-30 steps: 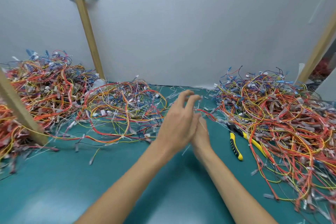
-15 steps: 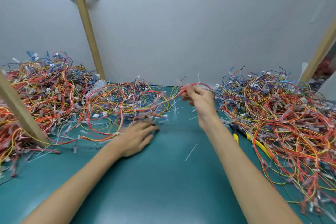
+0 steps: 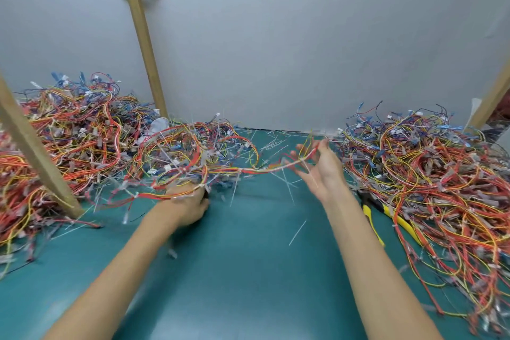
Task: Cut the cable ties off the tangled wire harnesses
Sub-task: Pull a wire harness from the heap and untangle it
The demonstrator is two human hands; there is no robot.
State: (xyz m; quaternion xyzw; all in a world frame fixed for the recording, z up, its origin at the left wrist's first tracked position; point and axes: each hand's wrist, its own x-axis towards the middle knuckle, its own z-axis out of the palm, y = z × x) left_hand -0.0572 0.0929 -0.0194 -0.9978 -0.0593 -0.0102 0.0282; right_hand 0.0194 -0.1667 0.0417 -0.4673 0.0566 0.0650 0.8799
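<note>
A loose wire harness [image 3: 198, 171] of red, yellow and blue wires with white cable ties lies at centre left on the green mat [image 3: 248, 270]. My left hand [image 3: 190, 207] sits at its near edge, fingers curled into the wires. One red and yellow strand [image 3: 265, 170] stretches right to my right hand [image 3: 320, 171], which is raised, palm up, fingers spread, with the strand lying across the fingertips. Yellow-handled cutting pliers [image 3: 371, 218] lie on the mat just right of my right forearm, partly under the right pile.
Big tangled wire piles fill the left side [image 3: 69, 141] and the right side [image 3: 427, 174]. Cut white cable ties [image 3: 297, 229] are scattered on the mat. Wooden posts stand at the left front [image 3: 36, 157], back [image 3: 146, 47] and far right [image 3: 491, 96]. A grey wall closes the back.
My right hand has opened and dropped slightly right; it was pinching the strand before. My left hand moved right and curled into the harness, which has shifted and blurred.
</note>
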